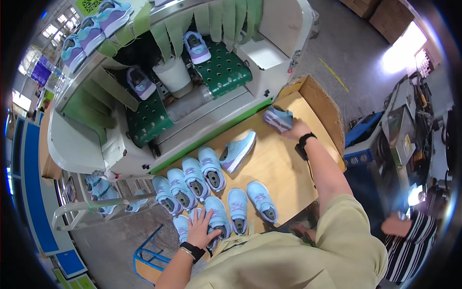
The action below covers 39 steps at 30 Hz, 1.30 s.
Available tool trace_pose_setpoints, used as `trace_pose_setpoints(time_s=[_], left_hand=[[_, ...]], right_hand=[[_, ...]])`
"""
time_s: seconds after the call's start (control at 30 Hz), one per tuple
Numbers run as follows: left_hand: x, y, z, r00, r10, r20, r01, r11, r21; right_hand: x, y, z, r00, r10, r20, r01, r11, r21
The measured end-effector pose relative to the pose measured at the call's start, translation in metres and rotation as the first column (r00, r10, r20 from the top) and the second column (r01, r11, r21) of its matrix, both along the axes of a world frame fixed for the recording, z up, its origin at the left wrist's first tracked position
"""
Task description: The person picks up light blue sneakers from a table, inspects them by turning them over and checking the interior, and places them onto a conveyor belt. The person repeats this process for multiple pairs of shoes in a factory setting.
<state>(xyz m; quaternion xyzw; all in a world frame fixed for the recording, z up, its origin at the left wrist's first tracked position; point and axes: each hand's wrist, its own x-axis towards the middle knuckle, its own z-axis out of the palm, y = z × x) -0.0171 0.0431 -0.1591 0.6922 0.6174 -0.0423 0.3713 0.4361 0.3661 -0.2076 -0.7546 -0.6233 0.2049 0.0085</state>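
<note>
My right hand (296, 129) grips a light blue and purple shoe (277, 118) at the far right of a wooden table (279, 164), next to the machine's exit. My left hand (201, 227) lies flat with fingers spread on light blue shoes (217, 217) at the table's near left edge. Several more such shoes stand in rows beside it (195, 177), and one lies on its side (237, 151) in the middle of the table.
A white machine with green perforated conveyor belts (221, 67) carries shoes (196, 47) under green strip curtains. More shoes sit on top of it (94, 30) and on a rack (103, 190) below left. A raised wooden board (323, 103) edges the table. Another person in a striped top (414, 241) is at right.
</note>
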Motion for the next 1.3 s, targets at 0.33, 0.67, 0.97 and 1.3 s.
trace_pose_setpoints(time_s=[0.33,0.67,0.97,1.3], left_hand=[[0.037,0.064,0.057,0.311,0.522,0.794,-0.371,0.836,-0.404],[0.047,0.07,0.147,0.039,0.444,0.895,-0.34,0.848,-0.406],[-0.037,0.274,0.123,0.73,0.239,0.641,-0.682,0.178,0.71],[-0.028,0.194,0.096,0.811,0.171,0.56,-0.577,0.401,0.712]], right_hand=[[-0.073,-0.19,0.09,0.63,0.585,-0.51,-0.395,0.807,0.439],[-0.119,-0.298,0.022,0.858,0.234,-0.457,-0.109,0.953,0.283],[-0.134,-0.33,0.052,0.745,-0.067,-0.664,0.194,0.974,0.119],[-0.179,-0.105,0.243,0.675,0.44,-0.592,0.188,0.674,0.715]])
